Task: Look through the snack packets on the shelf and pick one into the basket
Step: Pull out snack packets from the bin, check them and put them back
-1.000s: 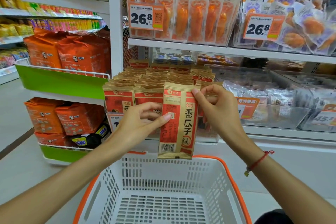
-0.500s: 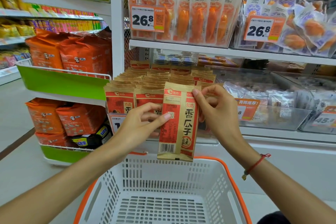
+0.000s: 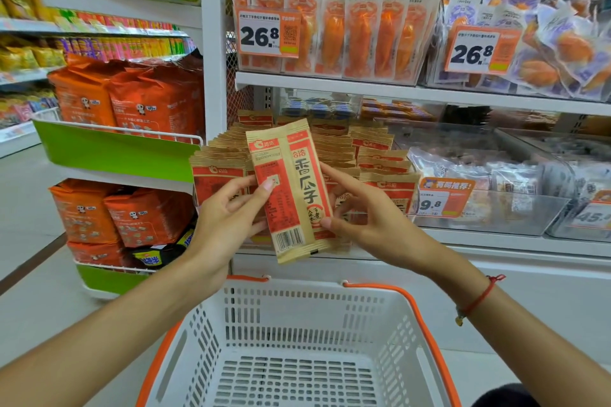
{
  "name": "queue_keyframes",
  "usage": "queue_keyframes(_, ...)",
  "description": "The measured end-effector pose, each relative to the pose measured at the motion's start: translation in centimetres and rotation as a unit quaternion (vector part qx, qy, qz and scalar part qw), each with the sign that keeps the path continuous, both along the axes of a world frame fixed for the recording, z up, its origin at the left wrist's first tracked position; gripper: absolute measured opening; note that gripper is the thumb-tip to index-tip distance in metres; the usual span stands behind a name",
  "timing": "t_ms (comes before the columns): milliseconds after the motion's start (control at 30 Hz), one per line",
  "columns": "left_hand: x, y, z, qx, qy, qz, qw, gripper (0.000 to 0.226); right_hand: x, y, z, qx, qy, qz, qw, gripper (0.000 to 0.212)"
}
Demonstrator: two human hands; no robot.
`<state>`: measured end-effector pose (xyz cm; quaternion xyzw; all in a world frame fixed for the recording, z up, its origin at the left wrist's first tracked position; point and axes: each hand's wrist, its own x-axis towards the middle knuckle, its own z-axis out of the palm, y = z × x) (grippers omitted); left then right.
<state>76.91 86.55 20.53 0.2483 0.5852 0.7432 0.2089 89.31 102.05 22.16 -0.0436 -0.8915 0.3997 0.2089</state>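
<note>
The packet (image 3: 291, 190) pinched between the left hand (image 3: 228, 221) and right hand (image 3: 367, 218) reads 洽洽 at its top and 香瓜子 in large characters down its front, with a barcode at the bottom. Above the left hand a price tag (image 3: 268, 31) reads 26.8; above the right hand a second tag (image 3: 481, 50) also reads 26.8. Just right of the right hand, a tag (image 3: 443, 196) shows 9.8, and one farther right (image 3: 593, 216) shows 45.

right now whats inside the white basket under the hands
Nothing shows inside the basket: only its bare slotted floor and walls. Its near end is cut off by the frame edge. The sunflower seed packet is above it, held by the left hand and right hand.
</note>
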Motion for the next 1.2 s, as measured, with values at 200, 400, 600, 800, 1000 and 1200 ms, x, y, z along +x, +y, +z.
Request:
queue_keyframes(200, 0.4, 0.2, 0.3, 0.001, 0.014, 0.008, 1.0, 0.027, 0.0, -0.1, -0.3, 0.021, 0.032, -0.043, 0.998, 0.076)
queue_keyframes(400, 0.9, 0.4, 0.7, 0.015, 0.037, 0.036, 0.999, 0.019, -0.6, -1.7, -0.8, 0.053, 0.108, -0.107, 0.987, 0.064)
queue_keyframes(600, 3.2, 0.7, 0.5, 0.0, 0.048, -0.024, 0.999, 0.029, -0.6, -2.5, -1.2, 0.086, 0.101, -0.12, 0.984, 0.072)
queue_keyframes(800, 3.0, 0.4, 0.8, 0.01, 0.085, -0.005, 0.996, 0.033, 0.1, -1.8, 0.6, -0.082, 0.024, -0.054, 0.995, 0.06)
queue_keyframes(1000, 1.1, 0.2, 1.0, -0.03, 0.118, -0.021, 0.992, 0.035, 1.7, 0.3, 2.3, -0.345, -0.091, 0.114, 0.927, 0.056)
queue_keyframes(1200, 0.4, 0.0, 1.2, -0.023, 0.147, -0.095, 0.984, 0.039, 2.2, 1.5, 2.4, -0.297, -0.11, 0.139, 0.938, 0.051)
